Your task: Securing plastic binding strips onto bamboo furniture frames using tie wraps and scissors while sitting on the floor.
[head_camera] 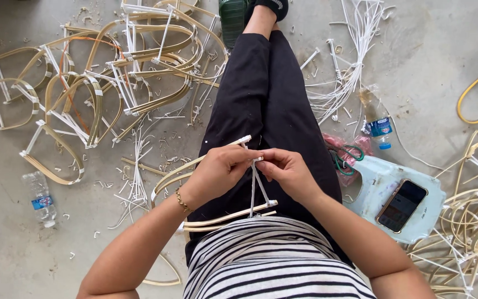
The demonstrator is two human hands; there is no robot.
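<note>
I sit on a concrete floor with my legs in black trousers stretched ahead. My left hand (220, 169) grips a curved frame of thin bamboo strips (225, 217) that rests across my lap, at the joint where white sticks (256, 185) cross it. My right hand (286, 169) pinches the top of those white sticks right next to the left hand's fingers. Both hands meet above my thighs. A bracelet sits on my left wrist.
A pile of finished bamboo-and-white-stick frames (106, 72) lies at the upper left. Loose white sticks (349, 66) and more bamboo (471, 221) lie to the right. A pale plastic stool (374, 185) holds a phone (402, 205); scissors (344, 160) and water bottles (40, 199) lie nearby.
</note>
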